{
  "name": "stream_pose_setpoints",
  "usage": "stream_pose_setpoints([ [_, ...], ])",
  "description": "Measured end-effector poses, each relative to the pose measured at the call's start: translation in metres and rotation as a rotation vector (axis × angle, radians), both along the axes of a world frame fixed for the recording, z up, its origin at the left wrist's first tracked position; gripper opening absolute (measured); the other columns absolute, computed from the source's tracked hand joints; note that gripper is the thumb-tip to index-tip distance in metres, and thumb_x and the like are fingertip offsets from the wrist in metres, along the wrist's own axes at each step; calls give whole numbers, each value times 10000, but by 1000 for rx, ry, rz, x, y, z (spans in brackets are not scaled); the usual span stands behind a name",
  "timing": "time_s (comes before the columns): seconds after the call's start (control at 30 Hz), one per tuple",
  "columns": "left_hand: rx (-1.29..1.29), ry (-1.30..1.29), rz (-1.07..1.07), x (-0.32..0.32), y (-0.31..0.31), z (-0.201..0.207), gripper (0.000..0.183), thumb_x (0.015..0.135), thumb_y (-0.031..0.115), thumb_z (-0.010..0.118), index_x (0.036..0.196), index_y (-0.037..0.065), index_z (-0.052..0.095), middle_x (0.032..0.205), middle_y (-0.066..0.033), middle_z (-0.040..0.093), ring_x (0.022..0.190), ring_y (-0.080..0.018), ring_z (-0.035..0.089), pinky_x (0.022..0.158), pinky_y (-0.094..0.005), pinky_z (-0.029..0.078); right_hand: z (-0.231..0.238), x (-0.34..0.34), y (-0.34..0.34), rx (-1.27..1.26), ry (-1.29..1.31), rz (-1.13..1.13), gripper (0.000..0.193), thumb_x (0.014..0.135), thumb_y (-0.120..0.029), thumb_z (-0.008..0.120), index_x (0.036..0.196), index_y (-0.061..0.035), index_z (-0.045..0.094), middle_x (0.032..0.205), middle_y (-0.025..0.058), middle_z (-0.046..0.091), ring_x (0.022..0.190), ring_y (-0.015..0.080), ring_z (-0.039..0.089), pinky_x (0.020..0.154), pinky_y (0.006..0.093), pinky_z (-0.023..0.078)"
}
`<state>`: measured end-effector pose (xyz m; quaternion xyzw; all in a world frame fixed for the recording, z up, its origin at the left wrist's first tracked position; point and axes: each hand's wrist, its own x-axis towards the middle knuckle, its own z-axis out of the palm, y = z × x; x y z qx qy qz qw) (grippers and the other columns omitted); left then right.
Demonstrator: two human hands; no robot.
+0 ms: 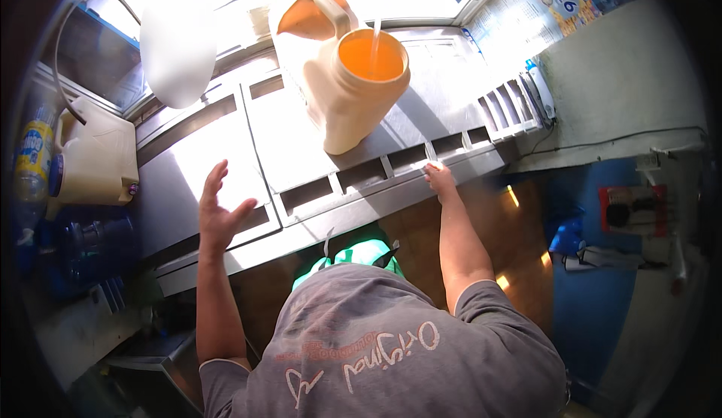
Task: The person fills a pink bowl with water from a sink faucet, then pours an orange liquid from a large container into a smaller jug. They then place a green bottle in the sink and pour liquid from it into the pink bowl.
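A large cream plastic water jug (331, 109) with a moulded handle stands tilted-looking on the metal counter (406, 128). A thin stream of water (375, 38) falls into its wide round mouth, which glows orange inside. My left hand (218, 211) hovers over the counter's front left part, open, thumb and fingers apart, holding nothing. By the slotted front edge of the counter, right of the jug, my right hand (440, 179) is closed with its fingertips against the rail. Whatever may be inside those fingers is hidden.
Left stand another cream jug (101, 151), a yellow-labelled bottle (32, 155) and a blue water bottle (98, 241). A whitish rounded object (177, 49) hangs near the window. Right, a white-and-blue device (540, 91) sits by the wall with a cable (624, 138).
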<state>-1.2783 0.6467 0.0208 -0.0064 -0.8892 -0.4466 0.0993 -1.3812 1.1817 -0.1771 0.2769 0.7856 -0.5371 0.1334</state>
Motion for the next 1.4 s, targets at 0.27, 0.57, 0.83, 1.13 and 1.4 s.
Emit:
stream_pose_setpoints([
  [0.27,-107,256,-65,-147,187,44,1442,441,691,861,1550,129,129,1533,-178,303,1418,-403,303,1161,-527,293,-2,-262,-90,23,254,356,417,880,-344,631,1176,-51,652,1104,153,689,1049,265,645,936,370,486],
  [0.57,-284,195,128,-179,219,31,1315,542,577,892,1511,104,138,1490,-172,317,1413,-402,295,1210,-538,165,24,-409,-226,20,214,493,819,838,-362,667,1485,-18,301,1425,281,461,1307,393,482,1094,411,392],
  [0.83,-276,161,154,-179,220,31,1291,540,510,917,1488,53,170,1465,-194,332,1401,-392,317,1201,-539,201,-13,-465,-267,13,280,462,763,788,-329,729,1423,-54,408,1357,233,535,1248,357,538,1051,420,435],
  [1.13,-273,187,140,-178,216,46,1308,514,472,934,1501,95,161,1462,-196,377,1388,-386,355,1200,-551,190,4,-482,-258,175,568,1097,447,890,-301,609,1309,-149,559,1252,135,635,1222,319,564,1034,417,443],
  [1.4,-220,214,148,-172,213,40,1364,449,479,954,1503,91,180,1487,-195,350,1396,-435,313,1195,-537,210,50,-470,-253,605,400,1171,293,868,-165,612,1141,-60,614,1150,194,656,1077,344,649,901,455,533],
])
